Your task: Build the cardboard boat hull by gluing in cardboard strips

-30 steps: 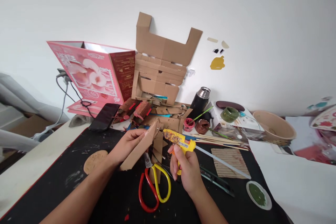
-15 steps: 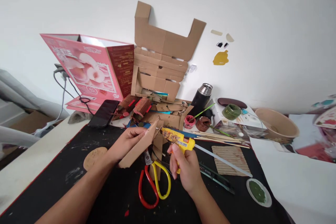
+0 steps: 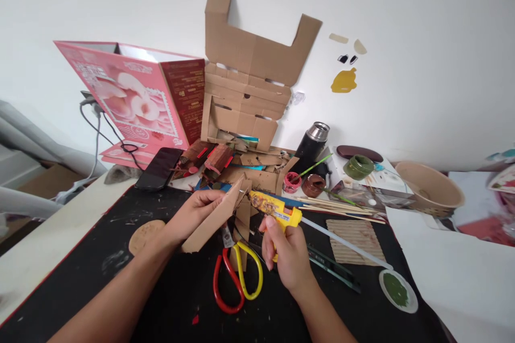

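Note:
My left hand (image 3: 201, 214) grips a folded piece of cardboard (image 3: 213, 223) from its left side and holds it tilted above the black mat (image 3: 169, 289). In my right hand (image 3: 286, 252) is a yellow hot glue gun (image 3: 276, 209), with a long clear glue stick (image 3: 346, 242) poking out of its back. The gun's nozzle points left, right at the upper edge of the cardboard; whether it touches I cannot tell. Below and between my hands lie scissors (image 3: 237, 278) with one red and one yellow handle, their blades partly hidden. A dark green cutter (image 3: 333, 268) lies beside my right wrist.
Behind my hands are cardboard scraps (image 3: 261, 161), a black phone (image 3: 160, 169), a black thermos (image 3: 311, 144) and paint jars (image 3: 313, 185). Wooden sticks (image 3: 338, 208), corrugated cardboard (image 3: 356, 242) and a dish of green paint (image 3: 398, 291) lie right. A pink box (image 3: 137, 102) stands back left.
The camera view has tipped slightly, so the background sits a little higher. Both hands keep their grips, and the glue gun's nozzle stays at the cardboard's edge.

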The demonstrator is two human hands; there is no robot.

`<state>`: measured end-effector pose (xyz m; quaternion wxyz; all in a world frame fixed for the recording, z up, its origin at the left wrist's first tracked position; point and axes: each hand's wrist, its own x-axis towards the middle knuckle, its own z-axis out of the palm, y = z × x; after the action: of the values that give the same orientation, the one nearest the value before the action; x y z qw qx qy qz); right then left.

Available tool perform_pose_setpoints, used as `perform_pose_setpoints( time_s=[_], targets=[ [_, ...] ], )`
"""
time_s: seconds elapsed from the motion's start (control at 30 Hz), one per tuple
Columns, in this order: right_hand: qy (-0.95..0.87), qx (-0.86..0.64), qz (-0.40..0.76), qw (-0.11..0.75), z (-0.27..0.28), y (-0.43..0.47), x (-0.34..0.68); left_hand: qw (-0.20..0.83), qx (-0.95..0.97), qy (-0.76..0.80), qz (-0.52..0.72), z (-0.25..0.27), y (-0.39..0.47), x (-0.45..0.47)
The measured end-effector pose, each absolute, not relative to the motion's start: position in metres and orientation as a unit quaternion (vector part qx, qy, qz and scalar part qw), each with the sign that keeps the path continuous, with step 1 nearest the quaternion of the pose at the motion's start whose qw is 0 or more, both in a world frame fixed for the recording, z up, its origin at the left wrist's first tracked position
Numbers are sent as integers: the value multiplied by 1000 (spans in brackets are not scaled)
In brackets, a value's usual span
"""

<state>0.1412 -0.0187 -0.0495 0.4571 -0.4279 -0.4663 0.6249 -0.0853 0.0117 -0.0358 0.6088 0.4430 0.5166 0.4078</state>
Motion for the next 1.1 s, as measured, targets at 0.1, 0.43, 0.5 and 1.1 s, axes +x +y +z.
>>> perform_pose_setpoints(
  time_s=[0.1,0.43,0.5,1.1],
  targets=[
    [-468,-430,623,456,-49,-20,141,606,456,512,403,-37,12,-85],
    [-466,-431,619,463,-48,-18,141,596,468,510,407,-38,12,-87],
    [-464,-431,620,462,-47,-18,141,596,470,511,404,-37,11,-86],
    [-459,-429,618,473,-49,-18,142,592,486,500,405,-40,10,-87]
  ],
)
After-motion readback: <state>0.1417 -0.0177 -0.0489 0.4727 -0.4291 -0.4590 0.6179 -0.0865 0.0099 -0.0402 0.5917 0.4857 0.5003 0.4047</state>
